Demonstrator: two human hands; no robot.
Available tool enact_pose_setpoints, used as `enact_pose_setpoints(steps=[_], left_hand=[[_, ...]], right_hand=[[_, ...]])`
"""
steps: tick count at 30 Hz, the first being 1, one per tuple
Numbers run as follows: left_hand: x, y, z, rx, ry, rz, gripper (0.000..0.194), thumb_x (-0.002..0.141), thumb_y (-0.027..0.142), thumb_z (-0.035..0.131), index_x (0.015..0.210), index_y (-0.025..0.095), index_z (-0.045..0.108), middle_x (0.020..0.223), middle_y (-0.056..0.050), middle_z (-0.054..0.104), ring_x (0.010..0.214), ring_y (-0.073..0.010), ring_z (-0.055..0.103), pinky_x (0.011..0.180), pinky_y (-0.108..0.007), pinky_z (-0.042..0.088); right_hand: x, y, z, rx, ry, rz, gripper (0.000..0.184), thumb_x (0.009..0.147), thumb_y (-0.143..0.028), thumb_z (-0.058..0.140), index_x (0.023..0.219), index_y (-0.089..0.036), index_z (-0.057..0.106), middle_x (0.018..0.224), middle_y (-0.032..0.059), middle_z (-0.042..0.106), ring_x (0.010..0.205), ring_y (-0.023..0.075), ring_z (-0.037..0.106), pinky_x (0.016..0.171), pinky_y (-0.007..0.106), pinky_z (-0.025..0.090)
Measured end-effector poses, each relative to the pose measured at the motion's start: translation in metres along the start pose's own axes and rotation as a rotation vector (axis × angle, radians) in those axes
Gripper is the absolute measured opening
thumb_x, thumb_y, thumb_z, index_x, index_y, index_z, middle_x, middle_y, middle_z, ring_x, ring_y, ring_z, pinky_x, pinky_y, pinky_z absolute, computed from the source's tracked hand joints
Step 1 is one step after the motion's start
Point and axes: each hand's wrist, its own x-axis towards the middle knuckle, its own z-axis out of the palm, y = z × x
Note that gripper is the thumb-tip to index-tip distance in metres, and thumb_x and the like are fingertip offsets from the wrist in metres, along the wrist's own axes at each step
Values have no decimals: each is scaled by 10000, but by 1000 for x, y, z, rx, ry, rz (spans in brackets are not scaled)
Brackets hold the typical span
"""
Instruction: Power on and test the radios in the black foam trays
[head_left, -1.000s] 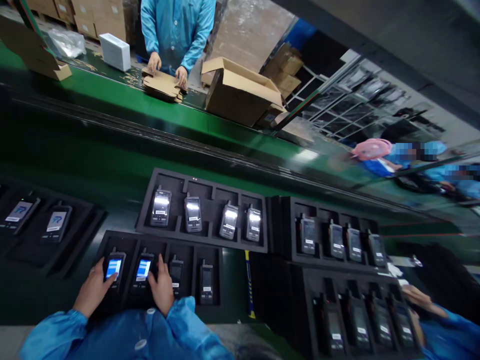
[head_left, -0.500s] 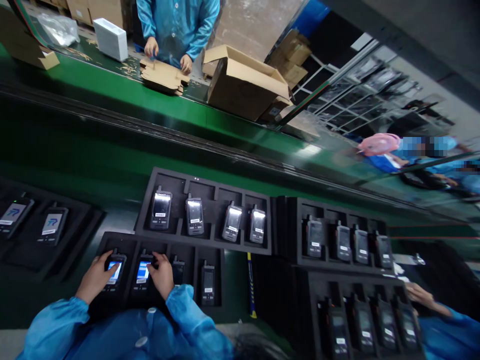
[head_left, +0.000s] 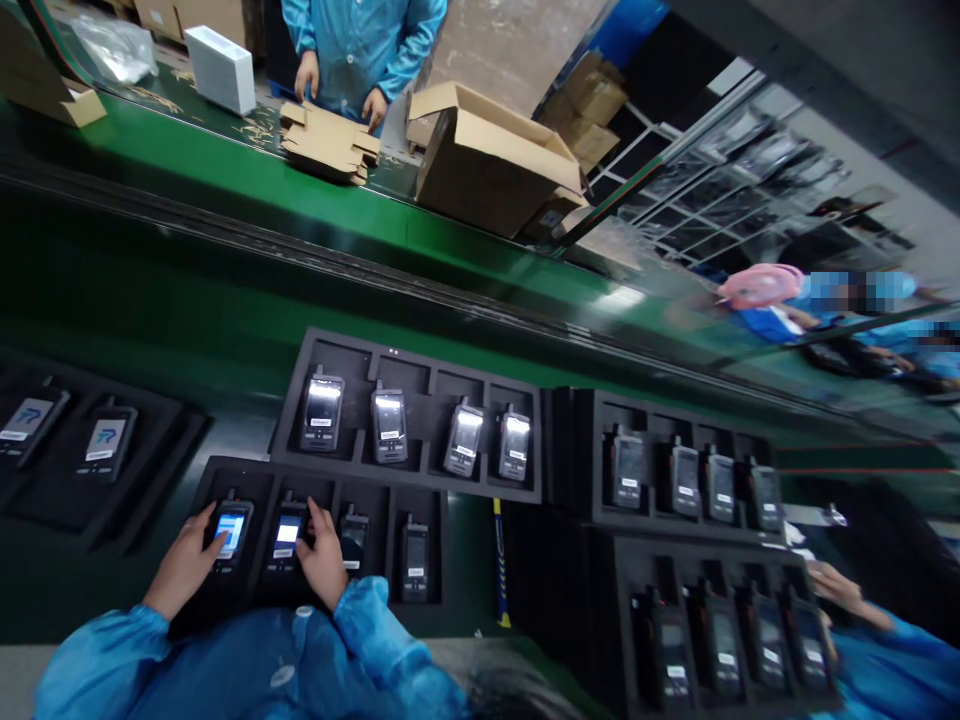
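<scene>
In the lower left of the head view, two handheld radios with stub antennas and lit screens lie in the near black foam tray [head_left: 375, 482]. My left hand [head_left: 181, 562] is at the left side of the first radio [head_left: 227, 540], thumb on its blue-and-white screen, fingers apart. My right hand [head_left: 325, 558] is at the right side of the second radio [head_left: 286, 536], thumb by the edge of its mostly white screen, fingers apart. Neither hand lifts a radio. To the right, a third radio [head_left: 354, 540] and a fourth radio [head_left: 415, 560] have dark screens.
Behind stands another foam tray [head_left: 349, 465] of radios. More radio trays [head_left: 607, 525] are stacked at right, near a co-worker's hand [head_left: 836, 588]. A blue-yellow tool [head_left: 501, 565] lies between. Across the green belt [head_left: 337, 215], a co-worker [head_left: 349, 60] stands over flattened cardboard [head_left: 326, 140].
The second radio's screen has turned from blue-and-white to mostly white. My right thumb has shifted slightly toward the screen's edge. The co-worker across has drawn their hands back from the cardboard.
</scene>
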Motion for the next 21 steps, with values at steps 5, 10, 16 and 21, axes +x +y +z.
enact_pose_setpoints(steps=[5, 10, 16, 21], left_hand=[[-2, -7, 3, -35, 11, 21, 892, 753, 497, 340, 1445, -65, 374, 1309, -266, 533, 1199, -361, 570, 1098, -462, 415], [2, -12, 6, -60, 8, 37, 924, 723, 510, 383, 1448, -62, 366, 1307, -265, 537, 1169, -369, 585, 1061, -480, 447], [1, -11, 11, -69, 46, 45, 899, 754, 559, 419, 1433, -28, 379, 1346, -256, 523, 1201, -382, 562, 1054, -502, 461], [-22, 9, 4, -36, 166, 88, 857, 803, 552, 387, 1433, -30, 381, 1336, -278, 479, 1330, -417, 439, 1162, -551, 334]], right_hand=[[0, 3, 5, -2, 36, -4, 764, 731, -77, 604, 1481, -108, 456, 1317, 138, 549, 1084, 259, 619, 1033, 401, 513], [1, 3, 7, -4, 65, -13, 691, 787, -109, 571, 1471, -114, 473, 1337, 139, 558, 1185, 265, 583, 1086, 416, 468], [-2, -3, -2, 5, 109, -22, 602, 791, -66, 507, 1383, -140, 587, 1227, 107, 659, 1035, 221, 669, 1009, 363, 525], [-27, 4, -51, -10, 278, 17, 409, 867, -108, 471, 1192, -160, 714, 1158, 96, 698, 1106, 229, 648, 1021, 318, 499]])
